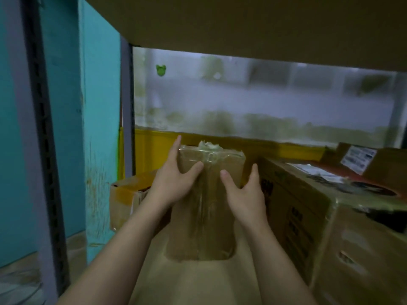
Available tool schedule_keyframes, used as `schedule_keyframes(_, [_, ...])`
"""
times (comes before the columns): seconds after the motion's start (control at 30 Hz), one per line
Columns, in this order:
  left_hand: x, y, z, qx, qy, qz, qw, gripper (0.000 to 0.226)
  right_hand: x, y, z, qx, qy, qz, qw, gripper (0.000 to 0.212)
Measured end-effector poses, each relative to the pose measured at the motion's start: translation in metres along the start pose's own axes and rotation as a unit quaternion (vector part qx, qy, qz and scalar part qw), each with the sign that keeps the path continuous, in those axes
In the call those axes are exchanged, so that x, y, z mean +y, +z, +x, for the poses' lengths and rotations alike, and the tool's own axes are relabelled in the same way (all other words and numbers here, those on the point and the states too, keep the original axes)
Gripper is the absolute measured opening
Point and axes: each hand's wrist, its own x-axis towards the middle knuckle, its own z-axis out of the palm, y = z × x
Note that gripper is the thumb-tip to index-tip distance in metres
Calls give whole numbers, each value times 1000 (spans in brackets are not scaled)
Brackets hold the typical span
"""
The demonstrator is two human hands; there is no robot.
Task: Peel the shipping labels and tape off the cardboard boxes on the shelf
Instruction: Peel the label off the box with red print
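We are holding the small box [211, 212] on end with both hands, and its lower end is resting on the shelf [198, 287].

The left hand [174, 181] is gripping the left edge. Its thumb is lying across the front face and its fingers are reaching up along the left side. The right hand [244, 192] is gripping the right edge the same way, with the thumb on the front and the fingers round the side.

Clear tape [203, 194] is running down the middle of the front face, and a crumpled tuft of it is sticking up at the top edge.

A large box [330, 227] is standing just beside the small box on the right. A white label [358, 159] is showing on a rear box [387, 170] behind it. A yellow-taped box [125, 194] is sitting to the left, behind the left forearm.
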Motion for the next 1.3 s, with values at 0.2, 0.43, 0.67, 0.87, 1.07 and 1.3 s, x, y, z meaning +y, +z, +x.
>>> schedule_keyframes(0.2, [10,3,-2,121,50,-117,984,39,-6,-1,-7,27,-41,221,974,62])
schedule_keyframes(0.43, [-11,24,-46,116,50,-137,983,59,30,5,-20,59,-28,214,975,40])
schedule_keyframes(0.67, [-55,39,-86,45,86,-119,988,79,71,13,-47,21,-33,142,989,54])
schedule_keyframes(0.87, [-82,46,-116,-7,67,-25,997,77,98,16,-62,-17,-21,118,993,64])
schedule_keyframes(1.07, [-91,44,-118,-19,86,35,996,78,108,17,-67,-24,-32,73,997,71])
schedule_keyframes(1.3, [-92,43,-118,-26,96,13,995,55,114,16,-68,-33,-32,70,996,86])
